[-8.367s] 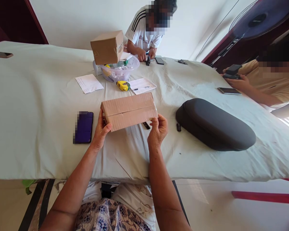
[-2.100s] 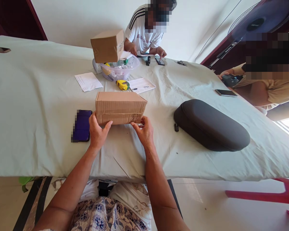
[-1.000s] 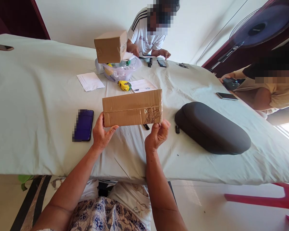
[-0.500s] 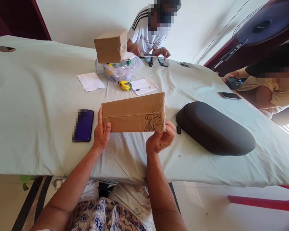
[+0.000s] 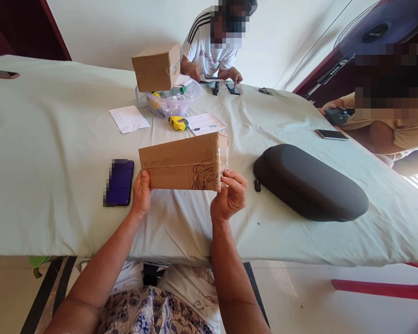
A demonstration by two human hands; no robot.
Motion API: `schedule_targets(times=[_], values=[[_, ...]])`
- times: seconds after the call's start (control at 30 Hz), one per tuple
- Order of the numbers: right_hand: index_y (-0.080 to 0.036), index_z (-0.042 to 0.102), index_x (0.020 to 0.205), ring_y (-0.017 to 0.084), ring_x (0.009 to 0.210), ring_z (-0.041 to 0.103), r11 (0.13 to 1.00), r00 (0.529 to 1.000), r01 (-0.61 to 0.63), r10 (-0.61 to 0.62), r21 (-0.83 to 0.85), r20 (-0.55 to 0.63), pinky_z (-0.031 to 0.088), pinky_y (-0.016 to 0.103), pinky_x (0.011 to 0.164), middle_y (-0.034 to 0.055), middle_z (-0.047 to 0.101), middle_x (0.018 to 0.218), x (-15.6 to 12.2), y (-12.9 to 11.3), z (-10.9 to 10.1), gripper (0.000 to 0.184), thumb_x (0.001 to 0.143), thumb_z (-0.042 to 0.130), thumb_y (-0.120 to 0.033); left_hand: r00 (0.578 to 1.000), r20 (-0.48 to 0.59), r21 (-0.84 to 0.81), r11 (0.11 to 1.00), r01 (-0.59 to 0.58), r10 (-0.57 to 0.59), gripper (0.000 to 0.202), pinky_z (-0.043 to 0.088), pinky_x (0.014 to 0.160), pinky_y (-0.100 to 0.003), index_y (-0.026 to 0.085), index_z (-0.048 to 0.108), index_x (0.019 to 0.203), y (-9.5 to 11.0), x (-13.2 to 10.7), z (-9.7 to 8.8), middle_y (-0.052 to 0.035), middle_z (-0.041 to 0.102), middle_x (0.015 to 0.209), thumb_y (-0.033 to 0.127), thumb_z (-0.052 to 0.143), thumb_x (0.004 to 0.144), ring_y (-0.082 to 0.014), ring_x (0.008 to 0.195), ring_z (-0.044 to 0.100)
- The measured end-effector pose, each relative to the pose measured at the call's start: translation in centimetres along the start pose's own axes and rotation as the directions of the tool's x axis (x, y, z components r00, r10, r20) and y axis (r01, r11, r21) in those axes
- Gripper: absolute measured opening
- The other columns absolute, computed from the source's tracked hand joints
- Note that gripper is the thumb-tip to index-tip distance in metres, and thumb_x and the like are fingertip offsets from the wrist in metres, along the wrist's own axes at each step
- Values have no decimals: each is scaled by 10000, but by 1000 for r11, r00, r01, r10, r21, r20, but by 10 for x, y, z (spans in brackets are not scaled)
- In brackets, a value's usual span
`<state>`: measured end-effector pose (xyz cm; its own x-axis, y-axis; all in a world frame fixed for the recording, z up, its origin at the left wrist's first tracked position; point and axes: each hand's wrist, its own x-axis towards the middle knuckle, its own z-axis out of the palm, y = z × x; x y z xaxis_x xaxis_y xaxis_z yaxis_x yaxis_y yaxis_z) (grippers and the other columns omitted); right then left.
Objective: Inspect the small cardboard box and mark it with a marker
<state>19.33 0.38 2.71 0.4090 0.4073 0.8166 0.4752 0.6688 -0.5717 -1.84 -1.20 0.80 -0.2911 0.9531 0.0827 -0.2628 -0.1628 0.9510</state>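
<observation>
A brown cardboard box [image 5: 179, 162] with black scribbles near its right end is held up over the cloth-covered table. My left hand [image 5: 141, 192] grips its left end, thumb on the near face and the other fingers mostly hidden behind. At the taped right end, my right hand [image 5: 230, 195] pinches the near lower corner between thumb and fingers. A phone [image 5: 120, 182] lies left of my left hand. To the right of my right hand are a small black object [image 5: 257, 185] and a dark oval case [image 5: 311, 183].
Beyond the box lie a yellow tape measure [image 5: 178, 123], papers [image 5: 129, 118] and a filled plastic basin [image 5: 170, 109] with another cardboard box [image 5: 155, 69] above it. One person [image 5: 209, 51] sits across the table, another person [image 5: 379, 139] at the right. A red stool [image 5: 379, 288] stands lower right.
The box has turned so that its taped right end now shows, and it has shifted slightly left. My right hand's fingers have moved onto that end face.
</observation>
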Motion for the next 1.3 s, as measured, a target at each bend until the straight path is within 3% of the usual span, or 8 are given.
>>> schedule_targets(times=[0.23, 0.43, 0.53, 0.67, 0.83, 0.97, 1.1, 1.3], values=[[-251, 707, 904, 180, 1011, 658, 998, 998, -44, 47, 47, -51, 529, 449, 983, 23, 656, 1014, 6, 5, -1, 110, 927, 661, -347, 996, -52, -160, 985, 64, -73, 609, 539, 580, -239, 191, 696, 1061, 1, 5, -1, -98, 746, 1024, 737, 664, 794, -182, 821, 706], [-244, 723, 930, 194, 1039, 650, 983, 979, -159, 169, 87, -111, 534, 446, 987, 40, 654, 1035, 8, 11, -2, 167, 899, 673, -400, 982, -18, -190, 965, 183, -190, 651, 600, 676, -319, 179, 697, 1083, 1, 8, -3, -109, 759, 1041, 738, 700, 749, -228, 885, 733], [-248, 714, 963, 161, 903, 655, 952, 952, -273, 289, 141, -105, 575, 372, 845, 26, 649, 989, 5, 16, -1, 205, 891, 658, -432, 963, -6, -202, 944, 261, -268, 614, 606, 655, -318, 164, 701, 1052, 3, 10, -3, -111, 769, 991, 709, 699, 770, -228, 838, 738], [-286, 701, 1086, 85, 647, 559, 896, 924, -366, 382, 253, -16, 517, 251, 603, 3, 630, 938, -1, 20, 2, 253, 902, 639, -449, 929, -13, -255, 900, 354, -369, 479, 613, 589, -299, 151, 701, 1021, 9, 10, -2, -82, 771, 899, 598, 680, 852, -184, 701, 716], [-388, 586, 1361, 93, 676, 547, 888, 927, -375, 349, 267, 140, 531, 247, 639, -18, 590, 906, -5, 19, 4, 509, 869, 702, -449, 837, 22, -276, 802, 530, -546, 352, 618, 547, -318, 131, 683, 987, 16, 9, -1, -64, 749, 775, 459, 558, 970, -182, 621, 707], [-354, 597, 1374, 137, 781, 608, 884, 877, -428, 355, 188, 325, 565, 302, 738, 7, 643, 933, -9, 16, 3, 464, 928, 620, -479, 788, 103, -287, 740, 608, -608, 355, 623, 583, -360, 127, 698, 955, 16, 9, -2, -87, 751, 774, 434, 522, 985, -216, 637, 728], [-329, 631, 1349, 171, 888, 639, 882, 819, -455, 360, 123, 447, 578, 339, 815, 46, 687, 1058, -13, 15, 5, 451, 933, 611, -502, 791, 116, -314, 734, 603, -600, 344, 613, 599, -347, 144, 705, 909, 11, 10, -5, -83, 755, 775, 439, 540, 975, -208, 636, 724], [-353, 566, 1425, 177, 931, 638, 899, 784, -431, 330, 78, 526, 584, 319, 760, 66, 663, 1158, -15, 13, 8, 551, 911, 644, -535, 800, 114, -347, 731, 588, -589, 350, 600, 592, -317, 161, 710, 929, 13, 11, -5, -76, 764, 755, 453, 524, 979, -198, 642, 722]])
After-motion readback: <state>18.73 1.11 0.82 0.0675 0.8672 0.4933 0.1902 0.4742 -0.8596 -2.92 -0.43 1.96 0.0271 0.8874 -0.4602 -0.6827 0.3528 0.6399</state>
